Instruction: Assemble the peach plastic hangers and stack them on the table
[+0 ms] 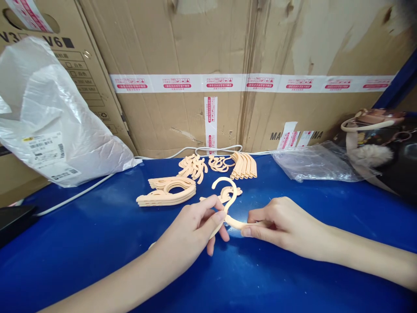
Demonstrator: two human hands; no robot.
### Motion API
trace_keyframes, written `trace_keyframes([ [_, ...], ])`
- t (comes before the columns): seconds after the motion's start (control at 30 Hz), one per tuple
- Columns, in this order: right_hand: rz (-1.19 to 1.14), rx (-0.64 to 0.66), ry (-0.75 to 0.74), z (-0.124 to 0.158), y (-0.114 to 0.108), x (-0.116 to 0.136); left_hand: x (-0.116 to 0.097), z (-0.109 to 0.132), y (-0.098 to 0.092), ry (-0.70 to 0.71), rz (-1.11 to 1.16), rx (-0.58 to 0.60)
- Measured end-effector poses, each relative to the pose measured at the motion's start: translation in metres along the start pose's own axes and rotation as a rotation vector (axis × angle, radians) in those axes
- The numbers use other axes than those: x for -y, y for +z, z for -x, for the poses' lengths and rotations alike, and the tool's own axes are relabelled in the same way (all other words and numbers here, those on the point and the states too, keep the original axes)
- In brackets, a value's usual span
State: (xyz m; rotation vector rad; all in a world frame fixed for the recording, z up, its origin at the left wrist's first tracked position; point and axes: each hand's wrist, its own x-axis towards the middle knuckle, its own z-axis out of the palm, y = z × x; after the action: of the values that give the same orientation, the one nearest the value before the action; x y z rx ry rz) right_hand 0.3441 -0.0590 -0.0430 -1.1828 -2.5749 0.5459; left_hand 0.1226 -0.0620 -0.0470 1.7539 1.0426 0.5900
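Both hands hold one cream plastic hanger (232,195) above the blue table, its hook standing up and curling to the left. My left hand (202,221) pinches it just below the hook, thumb on top, and covers much of the left arm. My right hand (282,221) is closed round the right arm, with the outer end hidden in the fingers. Behind the hook, partly covered, lies another cream piece (236,191). A stack of folded cream hangers (167,193) lies beyond my left hand.
Farther back are a pile of curved cream pieces (193,167), loose hooks (219,163) and a row of hanger arms (244,165). A white plastic parcel (61,121) stands left, a clear bag (312,163) and dark bag (400,156) right. Cardboard boxes (169,43) and a white cable (78,194) border the blue table (107,230).
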Motion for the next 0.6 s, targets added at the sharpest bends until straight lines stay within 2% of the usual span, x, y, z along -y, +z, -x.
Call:
trace_keyframes([
  [0.1,0.054,-0.025,-0.022,-0.003,0.001,-0.008,-0.002,0.004,0.001,0.062,-0.402,-0.052],
  [0.17,0.116,-0.051,-0.087,-0.006,0.000,-0.016,-0.003,0.007,0.004,0.133,-0.678,-0.077],
  [0.23,0.202,-0.093,-0.181,-0.008,-0.001,-0.022,-0.002,0.010,0.006,0.190,-0.840,-0.064],
  [0.37,0.366,-0.244,-0.297,-0.010,-0.005,-0.026,0.003,0.010,0.009,0.229,-0.989,-0.042],
  [0.6,0.394,-0.472,-0.330,-0.009,-0.003,-0.023,0.006,0.007,0.007,0.248,-1.056,-0.063],
])
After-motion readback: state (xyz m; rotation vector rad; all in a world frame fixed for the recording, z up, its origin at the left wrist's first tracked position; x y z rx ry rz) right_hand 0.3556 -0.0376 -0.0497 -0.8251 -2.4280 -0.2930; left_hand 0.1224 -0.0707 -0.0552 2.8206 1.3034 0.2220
